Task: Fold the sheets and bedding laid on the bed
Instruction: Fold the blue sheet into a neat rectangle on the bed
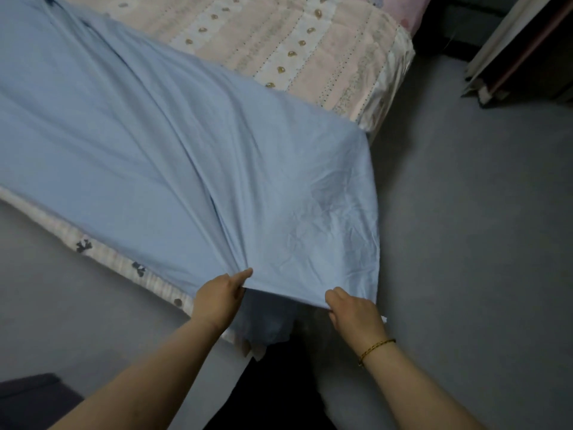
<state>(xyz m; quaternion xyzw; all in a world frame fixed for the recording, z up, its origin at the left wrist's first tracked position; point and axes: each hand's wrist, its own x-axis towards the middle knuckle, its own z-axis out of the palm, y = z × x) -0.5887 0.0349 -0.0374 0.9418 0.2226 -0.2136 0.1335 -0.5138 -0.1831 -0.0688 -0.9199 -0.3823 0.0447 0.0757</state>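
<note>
Stage: early. Blue sheet [173, 144] spread diagonally over bed [384, 97], near edge pinched in left hand [218, 297] and right hand [353, 311]. No compact fold yet; patterned bedding [279, 38] beneath apparently still to fold.

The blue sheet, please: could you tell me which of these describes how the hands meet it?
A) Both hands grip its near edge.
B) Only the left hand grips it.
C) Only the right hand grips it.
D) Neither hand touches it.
A: the left hand and the right hand each grip the near edge of the blue sheet.
</note>
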